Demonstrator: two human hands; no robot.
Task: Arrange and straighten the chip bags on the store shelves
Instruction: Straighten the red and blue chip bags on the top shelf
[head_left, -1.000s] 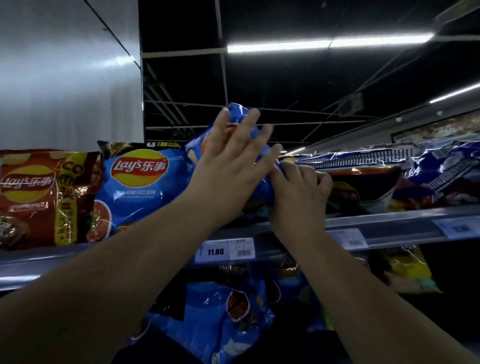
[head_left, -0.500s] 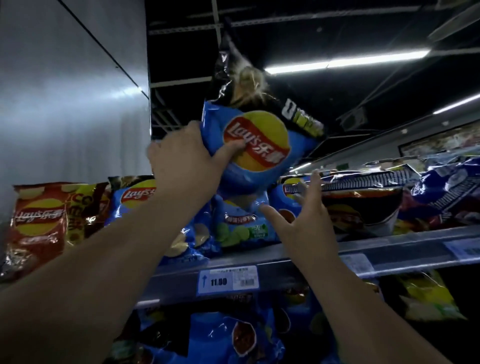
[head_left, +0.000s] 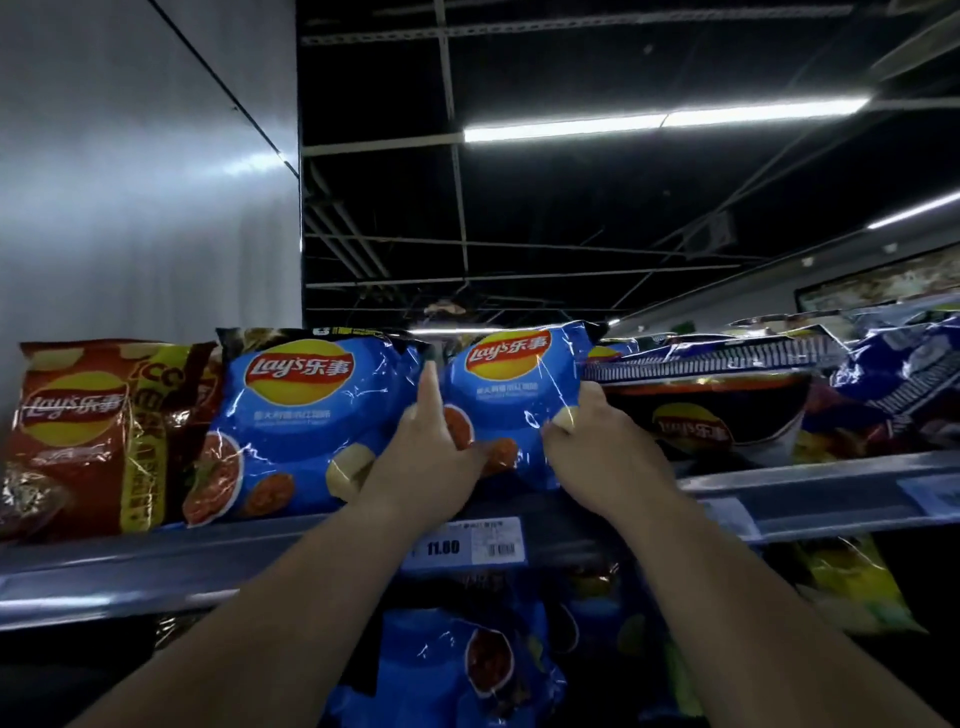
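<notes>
A blue Lay's chip bag (head_left: 514, 384) stands upright on the top shelf (head_left: 779, 493), logo facing me. My left hand (head_left: 431, 457) grips its lower left side, the forefinger pointing up along its left edge. My right hand (head_left: 597, 447) pinches its lower right corner. To its left stands a second blue Lay's bag (head_left: 306, 421), upright, and further left a red Lay's bag (head_left: 78, 431). On the right, dark and blue bags (head_left: 727, 395) lie flat in a pile.
A price tag reading 11.00 (head_left: 467, 543) hangs on the shelf rail below my hands. More blue bags (head_left: 467, 660) and a yellow bag (head_left: 852, 582) sit on the lower shelf. A grey wall panel (head_left: 130, 182) rises at left.
The blue bag was held high above the shelf by my left hand; it has come down and stands upright on the shelf. My right hand, open before, has closed on its corner.
</notes>
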